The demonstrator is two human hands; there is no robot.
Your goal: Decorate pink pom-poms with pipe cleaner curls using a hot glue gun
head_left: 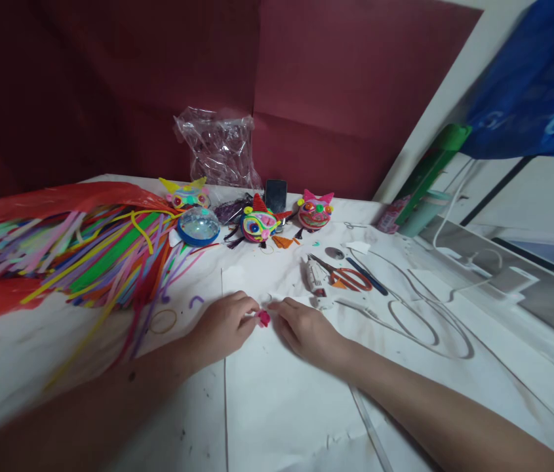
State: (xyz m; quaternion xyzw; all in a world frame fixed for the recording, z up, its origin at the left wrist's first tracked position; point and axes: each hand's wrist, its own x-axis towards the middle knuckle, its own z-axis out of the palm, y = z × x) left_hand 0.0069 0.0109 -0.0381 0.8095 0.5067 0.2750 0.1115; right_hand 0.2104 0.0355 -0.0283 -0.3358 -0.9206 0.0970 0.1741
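Note:
A small magenta piece [263,318], perhaps of bent pipe cleaner, is pinched between the thumb and fingers of my left hand [225,324] over the white table. Close on its right side is my right hand [309,331], its fingers curled and drawn together. Whether the right fingertips grip the piece or something thin beside it cannot be made out. A short purple curl of pipe cleaner [196,301] and a tan rubber band [163,322] lie to the left of my left hand.
Many coloured pipe cleaners [104,255] spill from a red bag [75,195] at left. Decorated animal heads [314,211] stand at the back beside a phone [275,195] and a glitter-filled dome [198,226]. On the right lie a glue gun [315,275], orange-handled scissors [353,278] and looping cable [434,308].

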